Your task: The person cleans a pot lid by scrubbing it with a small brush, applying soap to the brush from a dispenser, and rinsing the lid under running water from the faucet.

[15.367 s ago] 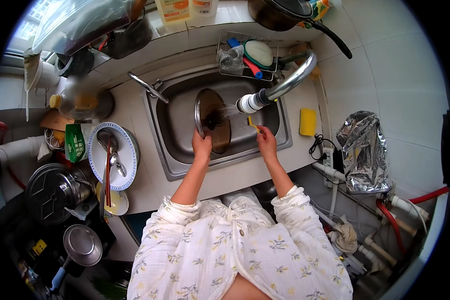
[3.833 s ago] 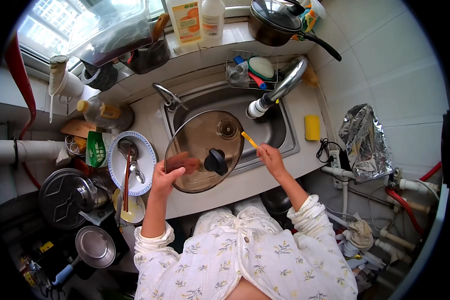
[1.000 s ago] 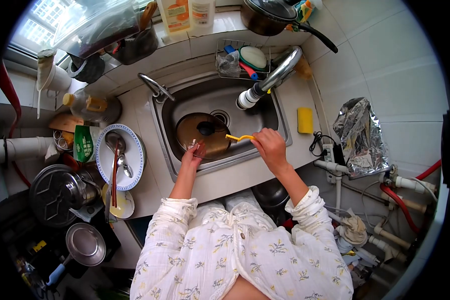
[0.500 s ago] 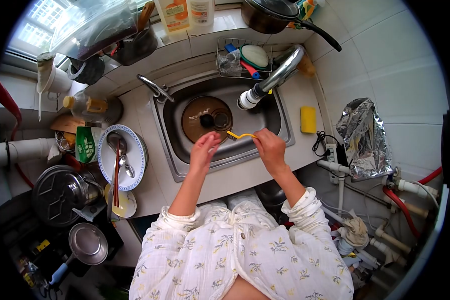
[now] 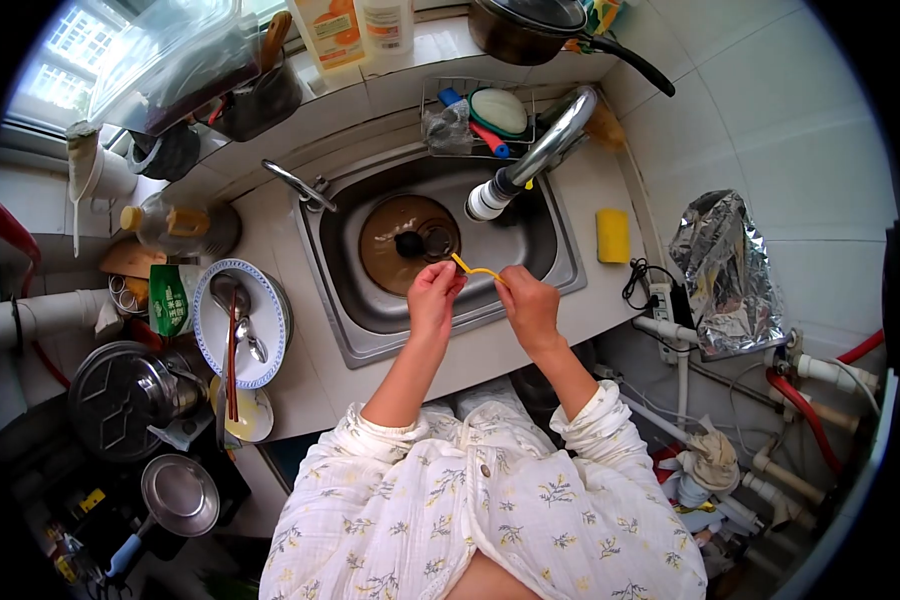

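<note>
My right hand [image 5: 532, 308] is closed round the handle end of a small yellow brush [image 5: 485, 272] with a bent handle. At the brush's other end, the fingers of my left hand [image 5: 434, 297] are pinched together against its head, hiding the bristles. Both hands are over the front part of the steel sink [image 5: 342, 310]. Below and beyond them, brown water [image 5: 382, 250] lies in the basin, with a round dark thing [image 5: 408, 245] in it near the drain.
A faucet with a white nozzle [image 5: 488, 200] reaches over the sink, and a thin tap [image 5: 300, 182] stands at its left. A yellow sponge [image 5: 612, 236] lies right. Stacked bowls [image 5: 210, 345] with spoons and chopsticks stand left. Behind is a wire rack [image 5: 455, 150].
My left hand has moved right and closed its fingers at the brush head, where before it was apart with looser fingers. The brush has shifted slightly left and up. The view has shifted a little.
</note>
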Demonstrator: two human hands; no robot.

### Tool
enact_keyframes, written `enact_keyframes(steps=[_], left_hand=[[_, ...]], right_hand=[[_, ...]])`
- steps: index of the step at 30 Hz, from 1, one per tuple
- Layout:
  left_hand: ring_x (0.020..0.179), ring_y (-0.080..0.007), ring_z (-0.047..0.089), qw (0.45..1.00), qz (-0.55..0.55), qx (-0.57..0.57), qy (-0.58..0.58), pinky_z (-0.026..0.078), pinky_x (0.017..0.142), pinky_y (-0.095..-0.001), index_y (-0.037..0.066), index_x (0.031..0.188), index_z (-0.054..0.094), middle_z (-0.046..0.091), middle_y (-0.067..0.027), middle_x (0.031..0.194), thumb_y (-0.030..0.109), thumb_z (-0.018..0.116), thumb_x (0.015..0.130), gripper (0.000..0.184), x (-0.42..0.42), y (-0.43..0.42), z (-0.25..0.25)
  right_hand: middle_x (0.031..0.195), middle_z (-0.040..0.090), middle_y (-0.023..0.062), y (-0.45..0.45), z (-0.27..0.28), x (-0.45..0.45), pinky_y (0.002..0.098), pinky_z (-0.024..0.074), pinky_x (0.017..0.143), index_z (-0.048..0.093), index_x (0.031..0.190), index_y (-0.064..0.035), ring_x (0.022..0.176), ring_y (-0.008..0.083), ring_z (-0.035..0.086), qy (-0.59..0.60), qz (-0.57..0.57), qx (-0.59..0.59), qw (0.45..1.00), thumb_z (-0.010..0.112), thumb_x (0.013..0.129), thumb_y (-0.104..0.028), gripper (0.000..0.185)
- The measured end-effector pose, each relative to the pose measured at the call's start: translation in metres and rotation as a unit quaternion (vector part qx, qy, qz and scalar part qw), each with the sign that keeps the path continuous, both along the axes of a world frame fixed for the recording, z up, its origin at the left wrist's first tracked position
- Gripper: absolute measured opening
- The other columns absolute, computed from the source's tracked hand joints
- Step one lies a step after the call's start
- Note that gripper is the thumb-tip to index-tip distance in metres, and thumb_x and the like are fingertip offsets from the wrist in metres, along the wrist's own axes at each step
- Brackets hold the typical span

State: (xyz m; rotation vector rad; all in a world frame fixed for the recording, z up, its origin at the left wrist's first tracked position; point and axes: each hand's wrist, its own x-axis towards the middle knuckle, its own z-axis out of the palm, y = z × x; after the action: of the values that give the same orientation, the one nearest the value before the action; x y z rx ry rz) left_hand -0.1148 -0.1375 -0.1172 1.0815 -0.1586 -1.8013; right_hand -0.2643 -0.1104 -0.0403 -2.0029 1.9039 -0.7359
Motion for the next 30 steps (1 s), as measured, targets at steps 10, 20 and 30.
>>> enact_keyframes(steps=[10,20,30], left_hand=[[0.078,-0.0177,0.064,0.993,0.058,0.102,0.005,0.051,0.074,-0.0302,0.006,0.091,0.055,0.065,-0.0072,0.09,0.014,0.049,0.096,0.012,-0.034,-0.018,-0.001],[0.094,-0.0215,0.062,0.994,-0.025,0.065,0.082,0.049,0.084,-0.0336,0.004,0.104,0.057,0.064,-0.0123,0.106,0.018,0.048,0.097,0.018,-0.037,-0.03,-0.002],[0.088,-0.0207,0.064,0.997,-0.012,0.042,0.067,0.05,0.081,-0.0319,0.005,0.1,0.06,0.066,-0.0097,0.098,0.013,0.059,0.091,0.013,-0.038,-0.05,-0.017]], right_hand=[[0.077,0.059,0.0144,-0.002,-0.017,-0.014,0.0439,0.0437,0.057,0.054,0.084,-0.005,0.069,0.0375,0.058,-0.064,-0.09,0.043,0.993,0.063,0.081,-0.008,0.01],[0.081,0.061,0.0141,-0.056,-0.029,-0.099,0.0453,0.0452,0.06,0.057,0.087,-0.0069,0.074,0.0378,0.059,0.046,-0.149,-0.005,0.988,0.063,0.082,-0.013,0.011],[0.135,0.049,0.0064,-0.166,-0.027,-0.169,0.0421,0.0508,0.07,0.059,0.079,-0.0067,0.089,0.0279,0.061,0.28,0.035,0.052,0.958,0.056,0.078,-0.01,0.005]])
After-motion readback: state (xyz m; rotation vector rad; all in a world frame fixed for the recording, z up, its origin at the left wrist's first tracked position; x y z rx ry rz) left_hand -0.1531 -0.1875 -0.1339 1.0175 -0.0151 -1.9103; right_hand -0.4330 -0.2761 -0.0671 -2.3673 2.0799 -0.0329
